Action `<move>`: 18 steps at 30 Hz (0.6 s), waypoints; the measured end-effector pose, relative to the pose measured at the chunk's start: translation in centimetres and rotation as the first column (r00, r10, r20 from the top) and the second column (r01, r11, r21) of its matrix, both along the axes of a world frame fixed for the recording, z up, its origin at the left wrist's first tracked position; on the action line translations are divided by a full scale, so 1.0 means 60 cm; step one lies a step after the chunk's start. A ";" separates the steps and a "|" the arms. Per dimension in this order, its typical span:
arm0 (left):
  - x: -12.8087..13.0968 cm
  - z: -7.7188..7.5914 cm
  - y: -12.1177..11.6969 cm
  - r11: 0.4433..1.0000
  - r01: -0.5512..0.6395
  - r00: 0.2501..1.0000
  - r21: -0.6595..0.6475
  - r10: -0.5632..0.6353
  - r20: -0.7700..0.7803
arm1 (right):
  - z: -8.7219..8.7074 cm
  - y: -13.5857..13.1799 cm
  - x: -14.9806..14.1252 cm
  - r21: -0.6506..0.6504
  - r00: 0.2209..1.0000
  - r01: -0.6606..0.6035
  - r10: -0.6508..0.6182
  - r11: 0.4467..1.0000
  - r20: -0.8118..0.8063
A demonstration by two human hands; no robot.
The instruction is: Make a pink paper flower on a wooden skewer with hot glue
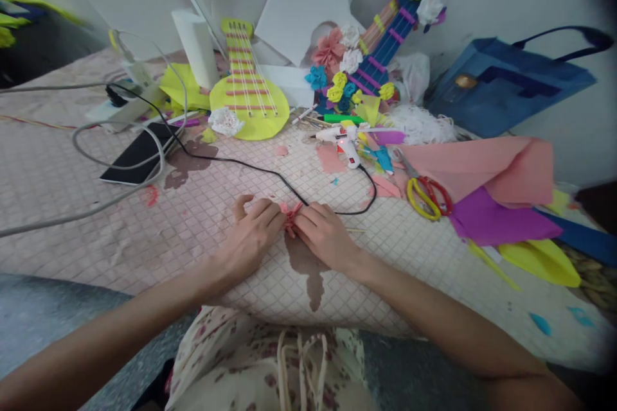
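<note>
In the head view, the left hand (258,231) and the right hand (325,234) meet over the near part of the desk (207,270), their fingers pinching a small pink paper piece (290,217) between them, one hand at each side of it. A dark stain marks the quilted cover just below the piece. Beyond the hands, a white glue gun (346,143) lies with its black cord curving toward them. To its right are scissors (429,198) with one yellow and one red handle, touching a large pink sheet (486,170), with a purple sheet (501,218) beside them. At the back stand a yellow paper guitar (249,93) and a blue guitar (385,51) trimmed with paper flowers, left of a blue bag (511,87).
</note>
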State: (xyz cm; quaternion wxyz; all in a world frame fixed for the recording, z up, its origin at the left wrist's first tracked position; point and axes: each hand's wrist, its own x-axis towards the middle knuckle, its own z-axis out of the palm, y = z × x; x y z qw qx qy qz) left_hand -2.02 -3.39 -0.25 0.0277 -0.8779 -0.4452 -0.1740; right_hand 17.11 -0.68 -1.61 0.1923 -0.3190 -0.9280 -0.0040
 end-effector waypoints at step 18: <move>-0.003 -0.002 -0.004 1.000 -0.015 0.997 -0.028 0.017 0.077 | 0.003 0.000 -0.005 -0.122 0.998 0.007 -0.014 0.993 -0.057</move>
